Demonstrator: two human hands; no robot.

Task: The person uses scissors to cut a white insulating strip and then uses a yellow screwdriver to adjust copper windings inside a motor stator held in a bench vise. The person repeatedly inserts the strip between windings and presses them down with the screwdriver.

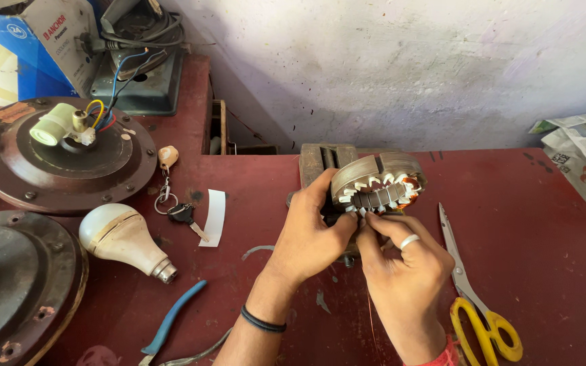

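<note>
A round metal motor stator with white slot liners and copper windings is held tilted above the dark red table. My left hand grips its lower left rim. My right hand, with a ring on one finger, pinches at the stator's lower edge with fingertips on the windings. Both hands meet under the stator.
Yellow-handled scissors lie right of my hands. A white bulb, keys, a paper strip and blue-handled pliers lie left. Brown fan motor housings sit far left; newspaper far right.
</note>
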